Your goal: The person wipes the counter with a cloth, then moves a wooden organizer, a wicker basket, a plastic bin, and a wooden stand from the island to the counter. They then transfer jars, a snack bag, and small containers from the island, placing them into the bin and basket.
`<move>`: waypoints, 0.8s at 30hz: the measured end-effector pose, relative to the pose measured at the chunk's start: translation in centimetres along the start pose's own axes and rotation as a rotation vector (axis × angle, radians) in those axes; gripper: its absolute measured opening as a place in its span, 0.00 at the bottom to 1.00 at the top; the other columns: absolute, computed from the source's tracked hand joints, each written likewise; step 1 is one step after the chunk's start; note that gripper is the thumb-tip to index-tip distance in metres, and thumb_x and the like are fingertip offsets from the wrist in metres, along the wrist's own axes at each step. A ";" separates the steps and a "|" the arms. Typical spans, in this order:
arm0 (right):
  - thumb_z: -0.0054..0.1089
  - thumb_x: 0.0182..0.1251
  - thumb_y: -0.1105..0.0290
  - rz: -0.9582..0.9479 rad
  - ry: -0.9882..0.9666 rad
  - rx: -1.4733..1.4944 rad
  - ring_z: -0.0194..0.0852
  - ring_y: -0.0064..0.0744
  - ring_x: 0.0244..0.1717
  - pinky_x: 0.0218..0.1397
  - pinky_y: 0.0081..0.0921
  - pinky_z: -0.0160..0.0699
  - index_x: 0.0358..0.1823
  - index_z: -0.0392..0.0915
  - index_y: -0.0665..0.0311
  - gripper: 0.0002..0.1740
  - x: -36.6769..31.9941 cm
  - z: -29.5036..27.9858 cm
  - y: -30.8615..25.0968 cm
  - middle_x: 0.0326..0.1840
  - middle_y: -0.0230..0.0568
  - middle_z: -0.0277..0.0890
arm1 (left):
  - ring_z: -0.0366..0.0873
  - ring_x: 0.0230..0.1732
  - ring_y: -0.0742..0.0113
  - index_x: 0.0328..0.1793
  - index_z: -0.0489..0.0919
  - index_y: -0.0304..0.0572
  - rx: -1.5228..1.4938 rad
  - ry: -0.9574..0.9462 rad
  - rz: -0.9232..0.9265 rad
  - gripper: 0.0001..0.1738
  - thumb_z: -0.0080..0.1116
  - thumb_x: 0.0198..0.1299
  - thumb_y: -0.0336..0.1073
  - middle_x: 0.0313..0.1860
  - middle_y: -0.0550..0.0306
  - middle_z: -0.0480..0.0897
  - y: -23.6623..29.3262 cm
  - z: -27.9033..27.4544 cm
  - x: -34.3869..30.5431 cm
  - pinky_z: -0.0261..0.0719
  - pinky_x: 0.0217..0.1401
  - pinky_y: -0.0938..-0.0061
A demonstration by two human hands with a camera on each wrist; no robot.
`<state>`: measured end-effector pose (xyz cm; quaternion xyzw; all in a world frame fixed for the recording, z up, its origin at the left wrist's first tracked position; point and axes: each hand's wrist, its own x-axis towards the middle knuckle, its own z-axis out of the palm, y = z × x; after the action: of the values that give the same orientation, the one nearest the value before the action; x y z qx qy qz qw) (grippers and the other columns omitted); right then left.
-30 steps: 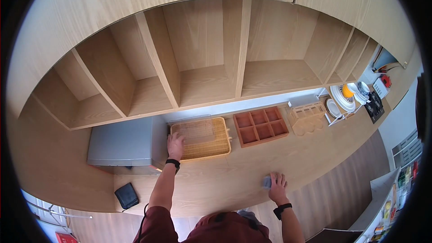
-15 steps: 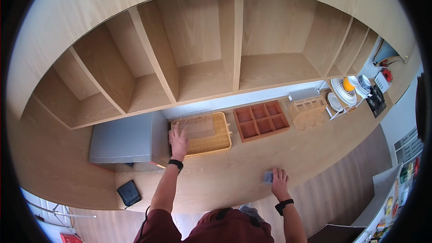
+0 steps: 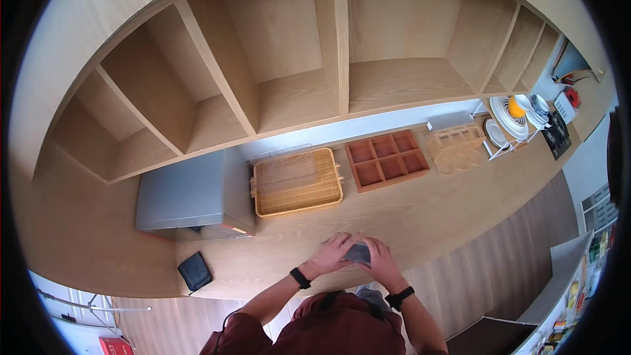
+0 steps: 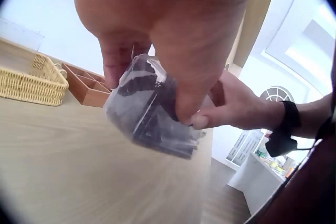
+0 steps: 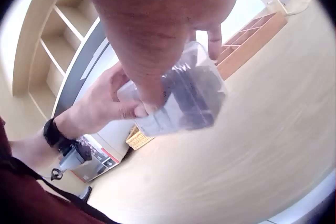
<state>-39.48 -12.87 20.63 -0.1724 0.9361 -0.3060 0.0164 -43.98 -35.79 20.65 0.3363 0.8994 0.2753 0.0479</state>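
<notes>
A person holds a small clear box [image 3: 358,254] with two hands. The box is right between them, over the front part of the desk [image 3: 276,260], close to the person's tummy. The left hand [image 3: 328,256] is on the box's left side. Its thumb [image 4: 188,106] presses on the near side, and its fingers bend over the far side. The right hand [image 3: 382,263] holds the other side in the same way, with its thumb on the near side too. So both hands are closed around the box, and the two thumbs are near each other. The box looks tipped, and something dark shows through its clear sides. It is too blurry to tell what that is.

Farther back on the desk, well apart from the hands, is a yellow woven basket [image 3: 302,210]. Beside it, to the right, is a red-brown tray [image 3: 396,183] with six little spaces. A black pouch [image 3: 194,271] lies off to the left. A dark band [image 3: 300,279] goes around each wrist.
</notes>
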 end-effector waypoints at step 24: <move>0.73 0.59 0.78 0.379 0.135 0.040 0.65 0.65 0.75 0.75 0.51 0.74 0.82 0.58 0.63 0.49 -15.9 0.4 7.2 0.83 0.61 0.52 | 0.72 0.67 0.30 0.83 0.57 0.55 0.186 0.760 -1.214 0.54 0.78 0.56 0.53 0.66 0.32 0.71 -23.8 -12.8 5.3 0.74 0.70 0.42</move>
<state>-26.67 -2.43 14.94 0.0282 0.9446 -0.3266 0.0144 -65.24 -53.16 19.40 -0.3389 0.9018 0.2205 -0.1527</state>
